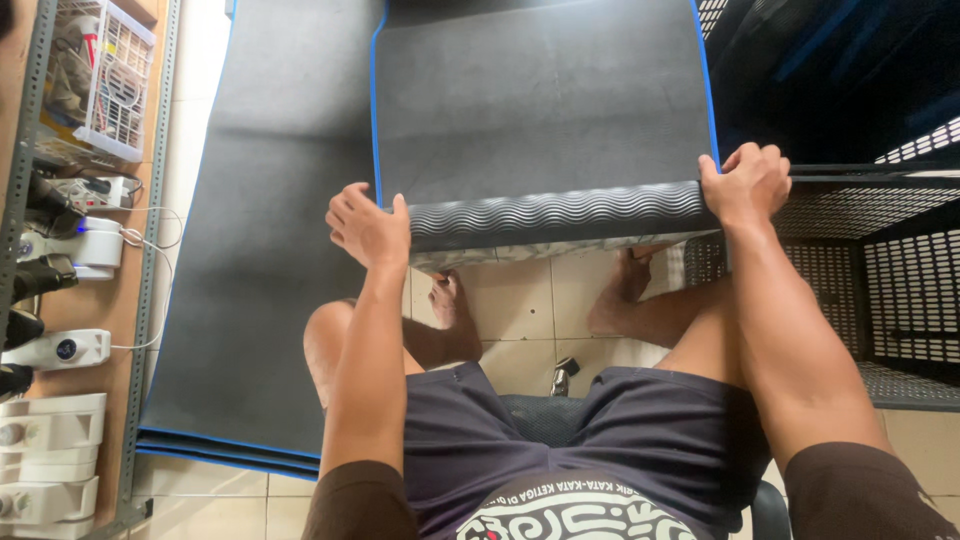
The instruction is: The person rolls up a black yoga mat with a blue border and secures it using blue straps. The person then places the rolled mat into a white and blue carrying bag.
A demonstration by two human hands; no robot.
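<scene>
Both hands — left hand [368, 228], right hand [745, 185] — grip the dark mat's [540, 100] folded, seemingly ribbed edge.

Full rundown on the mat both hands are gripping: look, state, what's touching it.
The mat is dark grey, foam-like, with thin blue side edges, lying flat on the floor and stretching away from the person. Its near end is curled into a roll, showing a wavy ribbed underside. The left hand grips the roll's left end, the right hand its right end. It partly overlaps a stack of similar mats at left; a black mesh rack stands at right.
</scene>
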